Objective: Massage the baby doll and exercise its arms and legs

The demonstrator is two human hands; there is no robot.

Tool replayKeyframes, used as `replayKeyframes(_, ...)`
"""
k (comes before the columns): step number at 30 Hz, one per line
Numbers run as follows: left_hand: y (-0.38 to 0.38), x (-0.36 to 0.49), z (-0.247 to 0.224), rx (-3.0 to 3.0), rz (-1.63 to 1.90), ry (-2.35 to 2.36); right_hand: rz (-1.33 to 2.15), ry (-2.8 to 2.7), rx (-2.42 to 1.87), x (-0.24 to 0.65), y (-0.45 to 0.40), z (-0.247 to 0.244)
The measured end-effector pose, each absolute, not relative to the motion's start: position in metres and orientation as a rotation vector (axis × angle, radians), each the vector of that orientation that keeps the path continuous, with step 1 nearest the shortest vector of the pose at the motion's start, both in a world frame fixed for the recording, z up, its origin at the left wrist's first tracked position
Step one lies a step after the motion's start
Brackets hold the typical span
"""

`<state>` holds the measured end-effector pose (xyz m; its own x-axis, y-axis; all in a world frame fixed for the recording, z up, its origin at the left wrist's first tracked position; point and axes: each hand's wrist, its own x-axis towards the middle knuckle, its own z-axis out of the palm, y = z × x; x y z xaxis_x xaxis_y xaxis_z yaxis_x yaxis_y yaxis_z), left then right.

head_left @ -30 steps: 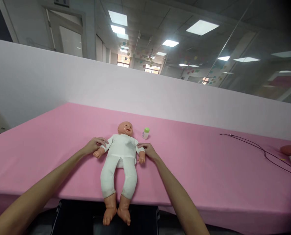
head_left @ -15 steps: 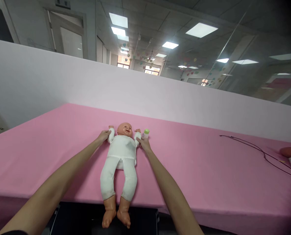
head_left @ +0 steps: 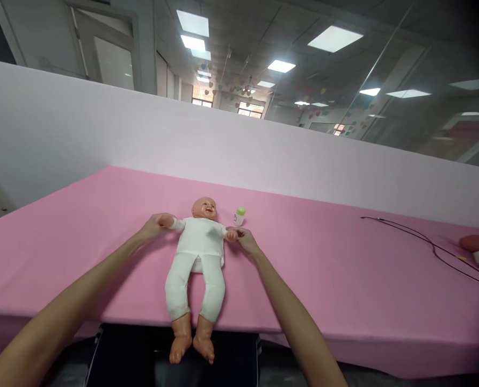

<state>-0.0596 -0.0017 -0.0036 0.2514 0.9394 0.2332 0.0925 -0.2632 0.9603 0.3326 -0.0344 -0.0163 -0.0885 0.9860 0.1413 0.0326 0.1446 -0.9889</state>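
Note:
A baby doll (head_left: 201, 239) in a white cloth body lies on its back on the pink table cover (head_left: 304, 258), its feet hanging past the front edge. My left hand (head_left: 153, 226) is closed on the doll's arm at the left, near its hand, and that arm stretches out sideways. At the right, my right hand (head_left: 245, 239) pinches the doll's other arm by its small hand, which points outward and down. Just behind my right hand stands a small bottle (head_left: 239, 216) with a green cap, not touched.
A thin dark cable (head_left: 433, 243) runs across the right side of the table. Beside it at the right edge lies another doll-like object (head_left: 475, 244), partly cut off. A white partition (head_left: 223, 145) rises behind the table.
Both doll arms have swung from raised beside the head to outward and lower. My hands have moved apart, from the doll's sleeves to near its hands.

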Motion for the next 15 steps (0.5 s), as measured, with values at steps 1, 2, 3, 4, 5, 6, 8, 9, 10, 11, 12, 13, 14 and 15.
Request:
replayKeyframes(1, -0.007, -0.064, -0.007, 1.689, 1.120, 0.939, 1.125, -1.410, -1.077, 0.333, -0.038, -0.019)
replayKeyframes(2, -0.011, -0.068, -0.011, 1.792, 1.100, 0.884, 1.111, -1.447, -1.065, 0.334, -0.041, -0.021)
replayKeyframes(3, -0.015, -0.070, -0.014, 1.890, 1.080, 0.836, 1.105, -1.469, -1.055, 0.334, -0.043, -0.024)
replayKeyframes(4, -0.019, -0.071, -0.018, 1.972, 1.061, 0.809, 1.100, -1.474, -1.051, 0.333, -0.044, -0.027)
replayKeyframes(5, -0.022, -0.071, -0.021, 2.033, 1.051, 0.805, 1.091, -1.457, -1.052, 0.332, -0.045, -0.029)
replayKeyframes(6, -0.024, -0.070, -0.023, 2.067, 1.048, 0.817, 1.079, -1.428, -1.053, 0.331, -0.044, -0.031)
replayKeyframes(8, -0.028, -0.066, -0.025, 2.041, 1.080, 0.872, 1.035, -1.332, -1.057, 0.328, -0.043, -0.033)
replayKeyframes(9, -0.029, -0.063, -0.026, 1.979, 1.113, 0.913, 1.021, -1.273, -1.057, 0.326, -0.042, -0.032)
replayKeyframes(10, -0.029, -0.061, -0.026, 1.892, 1.157, 0.960, 1.016, -1.210, -1.056, 0.324, -0.041, -0.031)
replayKeyframes(11, -0.029, -0.059, -0.026, 1.795, 1.217, 1.013, 1.015, -1.146, -1.056, 0.323, -0.041, -0.030)
replayKeyframes(12, -0.028, -0.058, -0.026, 1.702, 1.289, 1.075, 1.015, -1.088, -1.052, 0.322, -0.041, -0.028)
replayKeyframes(13, -0.028, -0.058, -0.027, 1.618, 1.374, 1.140, 1.014, -1.045, -1.044, 0.321, -0.042, -0.027)
replayKeyframes(14, -0.027, -0.059, -0.028, 1.544, 1.466, 1.204, 1.011, -1.019, -1.036, 0.321, -0.043, -0.025)
replayKeyframes(15, -0.027, -0.061, -0.029, 1.477, 1.553, 1.264, 0.999, -0.994, -1.033, 0.321, -0.044, -0.024)
